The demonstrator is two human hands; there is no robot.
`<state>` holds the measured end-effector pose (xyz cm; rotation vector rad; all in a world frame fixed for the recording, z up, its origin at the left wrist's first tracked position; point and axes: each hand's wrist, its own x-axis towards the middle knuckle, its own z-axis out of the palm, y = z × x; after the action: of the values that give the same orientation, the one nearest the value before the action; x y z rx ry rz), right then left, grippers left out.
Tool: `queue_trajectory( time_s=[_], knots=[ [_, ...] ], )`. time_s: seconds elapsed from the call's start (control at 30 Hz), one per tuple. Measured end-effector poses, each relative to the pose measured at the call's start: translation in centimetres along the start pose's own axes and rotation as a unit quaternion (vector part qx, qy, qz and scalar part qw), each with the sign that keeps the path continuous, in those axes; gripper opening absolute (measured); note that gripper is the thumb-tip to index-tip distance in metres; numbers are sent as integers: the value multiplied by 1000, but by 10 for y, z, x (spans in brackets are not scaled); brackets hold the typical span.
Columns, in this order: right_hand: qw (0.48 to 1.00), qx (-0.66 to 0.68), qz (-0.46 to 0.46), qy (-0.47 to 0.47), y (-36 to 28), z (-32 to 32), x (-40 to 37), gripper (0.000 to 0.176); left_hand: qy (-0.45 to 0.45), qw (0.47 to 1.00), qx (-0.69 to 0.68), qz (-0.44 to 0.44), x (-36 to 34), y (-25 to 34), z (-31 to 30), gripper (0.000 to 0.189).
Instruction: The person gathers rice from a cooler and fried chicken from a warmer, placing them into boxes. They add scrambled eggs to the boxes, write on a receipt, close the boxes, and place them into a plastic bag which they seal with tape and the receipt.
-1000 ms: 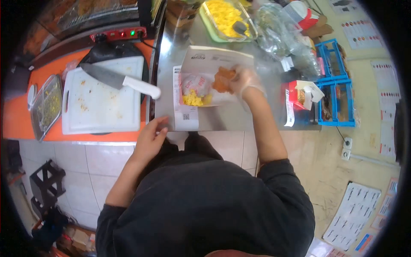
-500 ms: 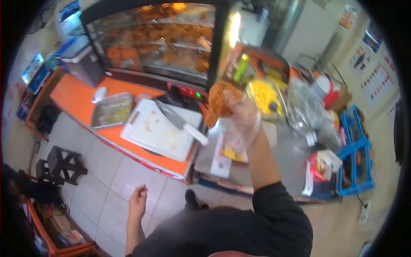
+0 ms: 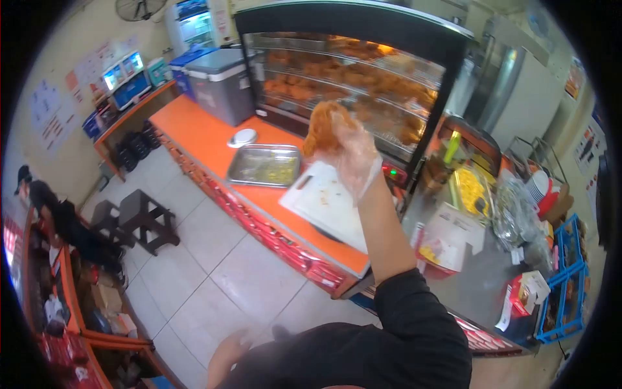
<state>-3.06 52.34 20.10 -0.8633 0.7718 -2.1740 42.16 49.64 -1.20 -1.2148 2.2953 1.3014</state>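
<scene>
My right hand (image 3: 353, 152), in a clear plastic glove, is closed around a piece of fried chicken (image 3: 326, 126). It holds the chicken up above the counter, in front of the glass display case (image 3: 350, 78). Below it lies a white cutting board (image 3: 330, 211) with small crumbs on it; my forearm covers its right side, and the knife is hidden from view. Left of the board sits a metal tray (image 3: 234, 180) with greenish-yellow bits inside. My left hand (image 3: 230, 349) hangs low beside my body over the floor, away from the counter, its fingers blurred.
An open carton (image 3: 461, 223) with yellow food and a container of yellow shreds (image 3: 472, 188) stand on the right. Beyond are plastic bags (image 3: 515, 211) and a blue crate (image 3: 562, 292). A grey cooler (image 3: 223, 87) is on the orange counter. Dark stools (image 3: 148, 217) and another person (image 3: 58, 214) are at left.
The view has turned left, bringing the other person into sight. My right hand has carried the chicken leftward, from near the yellow container to above the cutting board. My left hand has dropped lower.
</scene>
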Motion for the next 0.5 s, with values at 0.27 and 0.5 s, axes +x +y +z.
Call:
queue_trajectory(
  time_s=[0.27,0.5],
  knots=[
    [981,-127,-113,89,87,164,74,41,293,952,-52,-77,-52,-119,-96,45],
    [967,-179,-180,26,118,184,102,41,177,976,-34,-125,-37,-158,-122,52]
  ],
)
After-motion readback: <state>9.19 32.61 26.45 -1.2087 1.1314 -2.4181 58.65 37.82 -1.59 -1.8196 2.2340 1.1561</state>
